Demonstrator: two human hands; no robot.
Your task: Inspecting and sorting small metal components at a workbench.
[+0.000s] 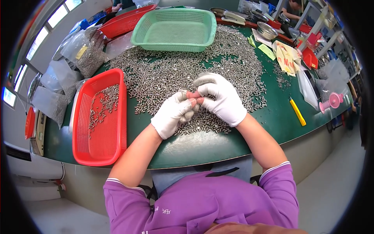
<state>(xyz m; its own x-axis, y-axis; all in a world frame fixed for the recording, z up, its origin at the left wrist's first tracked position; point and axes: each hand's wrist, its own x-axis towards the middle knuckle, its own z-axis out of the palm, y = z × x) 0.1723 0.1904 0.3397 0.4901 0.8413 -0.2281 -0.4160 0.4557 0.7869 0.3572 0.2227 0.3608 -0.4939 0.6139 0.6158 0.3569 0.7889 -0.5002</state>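
Both my hands wear white gloves with bare fingertips and meet over a wide spread of small metal pins [163,70] on the green table. My left hand [177,112] is closed, its thumb and forefinger pinched together. Opposite it, my right hand [218,97] is curled with thumb and forefinger pinched, its fingertips touching those of the left. Whatever lies between the fingertips is too small or too hidden to make out. To the left of my left forearm stands a red perforated basket [99,144] with a loose layer of the same small parts inside.
A green perforated basket [208,45] sits on the parts at the back, beside another red basket [117,23]. Clear bags of parts [52,103] line the left edge. A yellow-handled knife [297,112], a pink roller-shaped thing [331,102] and paper slips [286,58] lie at right.
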